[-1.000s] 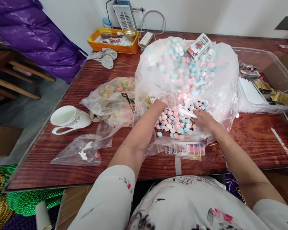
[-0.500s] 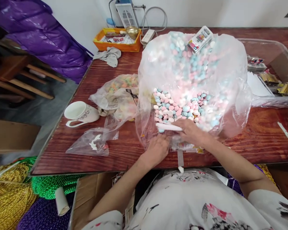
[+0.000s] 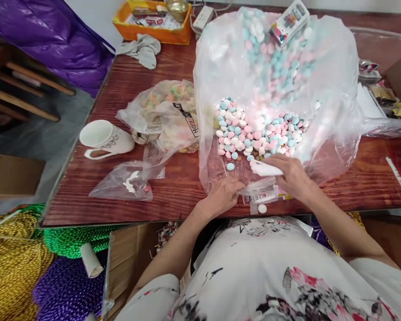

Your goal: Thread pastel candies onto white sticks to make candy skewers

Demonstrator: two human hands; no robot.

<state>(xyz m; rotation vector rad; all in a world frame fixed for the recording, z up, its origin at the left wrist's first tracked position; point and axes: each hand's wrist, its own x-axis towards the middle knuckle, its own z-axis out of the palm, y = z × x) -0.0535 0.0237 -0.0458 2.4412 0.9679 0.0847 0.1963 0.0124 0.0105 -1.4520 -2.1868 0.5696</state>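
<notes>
In my right hand (image 3: 292,176), fingers closed, is a white scoop-like piece (image 3: 264,169), held low over the opening of a big clear plastic bag (image 3: 207,133). Pink, blue and white egg-shaped candies (image 3: 240,127) spill inside that bag. My left hand (image 3: 224,196) is closed at the edge of a small clear plastic bag (image 3: 259,186), lying near the table's front edge. One blue candy (image 3: 230,166) rests apart from the pile. A white candy (image 3: 262,208) lies by the front edge, close to my shirt.
Left of the big bag are a knotted bag of colourful pieces (image 3: 178,120), a white mug (image 3: 107,138) and a flat clear bag (image 3: 120,185). A small printed box (image 3: 290,23) sits on the big bag. Behind stand an orange tray (image 3: 153,33) and, right, a clear bin (image 3: 384,38).
The view has tipped downward. My right hand has drawn the white scoop rightward, off the candies' front edge. My left hand stays at the small bag. The white candy near my shirt now lies on the table.
</notes>
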